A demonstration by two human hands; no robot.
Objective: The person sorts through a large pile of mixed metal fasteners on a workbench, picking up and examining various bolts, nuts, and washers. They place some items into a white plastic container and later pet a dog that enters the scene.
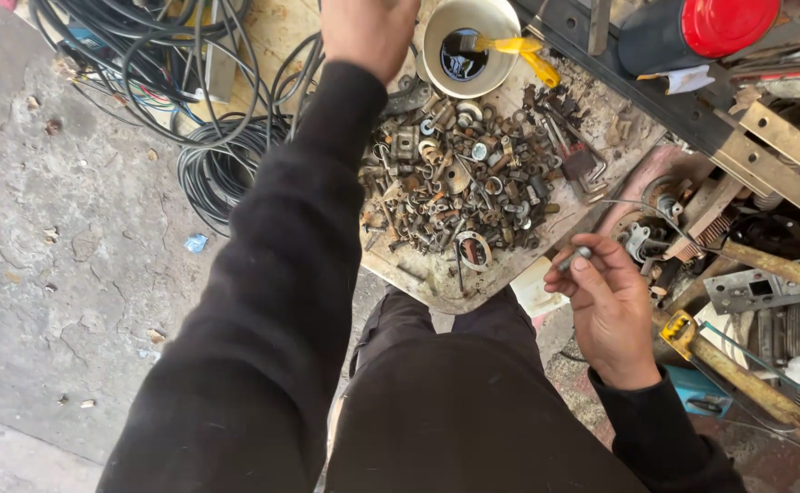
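Note:
My right hand (pixel 608 306) pinches a small grey metal bolt (pixel 573 259) between thumb and fingers, just off the near right edge of a worn tray (pixel 436 281). On the tray lies a heap of rusty nuts, bolts and washers (pixel 459 178). My left hand (pixel 368 32) reaches far forward at the top edge, its fingers curled; what it touches is hidden. Beside it stands a white cup (pixel 500 23) of dark liquid with a yellow-handled brush (pixel 526 50) resting in it.
Coils of black cable (pixel 222 160) lie on the concrete floor at left. Right of the tray are metal brackets (pixel 783 137), wooden-handled tools (pixel 765 393), a black can with a red lid (pixel 724 23) and other scrap. My knees in dark trousers (pixel 436 329) are under the tray.

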